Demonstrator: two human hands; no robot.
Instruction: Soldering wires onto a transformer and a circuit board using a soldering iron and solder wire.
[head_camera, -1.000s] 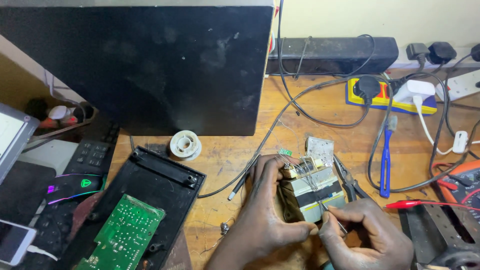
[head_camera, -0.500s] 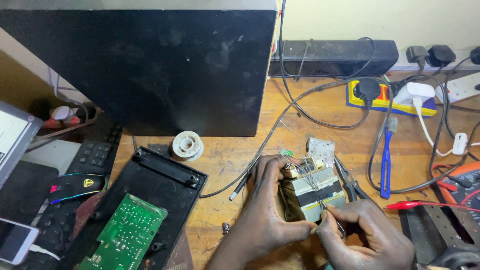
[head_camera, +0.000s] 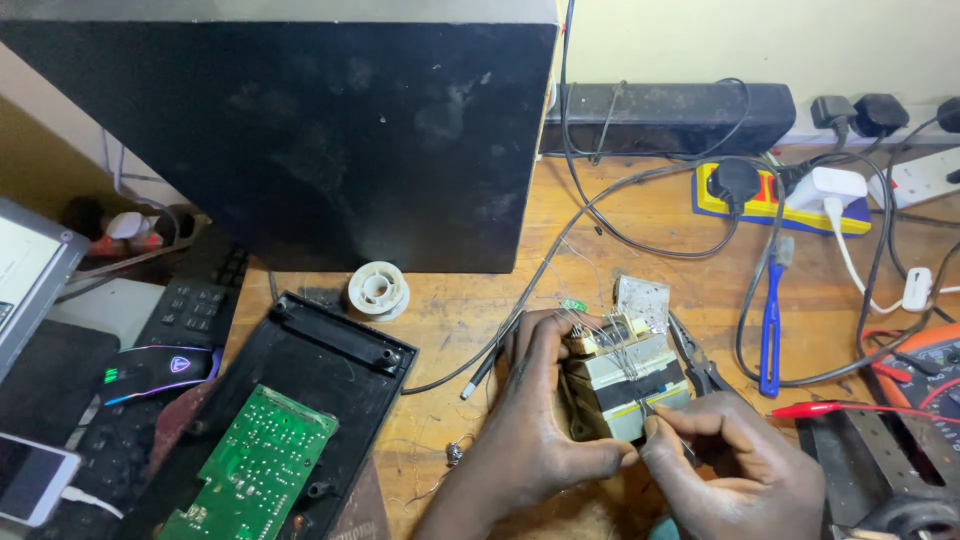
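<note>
Left hand (head_camera: 530, 440): fingers wrapped around the left side of the transformer (head_camera: 622, 380), thumb along its near lower edge; firm closed hold.
Right hand (head_camera: 735, 465): fingertips pinched at the near right corner of the transformer, apparently on a fine wire; what sits between them is too small to tell.
Transformer position: between both hands, raised slightly off the bench, near the bench's front edge, right of centre.
Transformer axis: long axis runs left to right, tilted; taped winding face toward the camera, terminal end with thin wire leads pointing to the far edge.
Nearby: pliers (head_camera: 700, 362) just right; small perforated board (head_camera: 642, 300) just behind; blue screwdriver (head_camera: 772, 320) further right; solder spool (head_camera: 377, 289) to the left; black case (head_camera: 330, 350) holding a green circuit board (head_camera: 255, 470) at the front left.
</note>
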